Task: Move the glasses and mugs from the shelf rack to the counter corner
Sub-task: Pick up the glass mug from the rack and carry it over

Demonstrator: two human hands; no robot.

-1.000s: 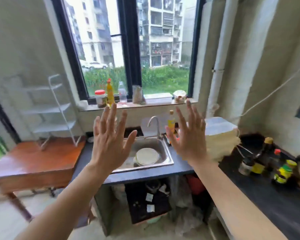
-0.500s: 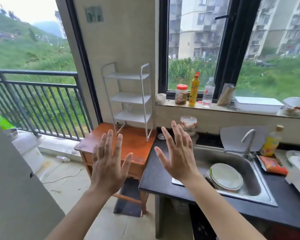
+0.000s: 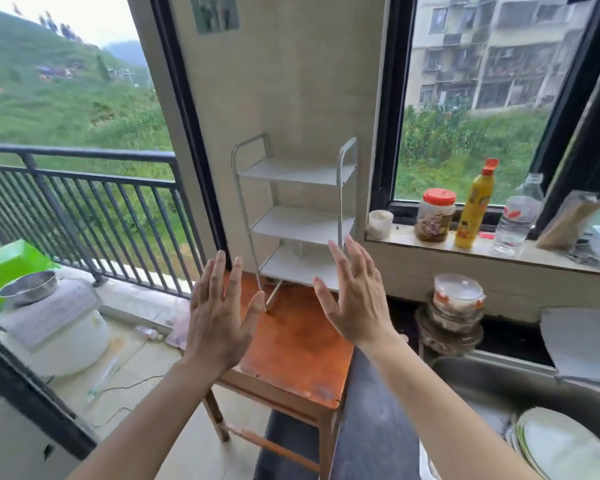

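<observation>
A white three-tier shelf rack (image 3: 300, 216) stands on a small wooden table (image 3: 302, 344) against the wall. Its top and middle shelves look bare; something clear and faint, perhaps a glass (image 3: 303, 249), shows on the lowest shelf. My left hand (image 3: 219, 313) is raised in front of the table, fingers spread, holding nothing. My right hand (image 3: 355, 296) is up beside it, also spread, its fingertips overlapping the rack's lower right post. The dark counter (image 3: 374, 427) runs along the right of the table.
Stacked lidded containers (image 3: 456, 313) sit in the counter corner. A sink (image 3: 499, 396) holds plates (image 3: 565, 448). On the windowsill stand a white cup (image 3: 380, 223), a jar (image 3: 434, 214), a yellow bottle (image 3: 473, 206) and a water bottle (image 3: 518, 213). A balcony railing (image 3: 84, 209) and rice cooker (image 3: 52, 323) are left.
The view has swung left from the sink and closed in on the rack and wooden table. Both hands stay raised and spread, holding nothing.
</observation>
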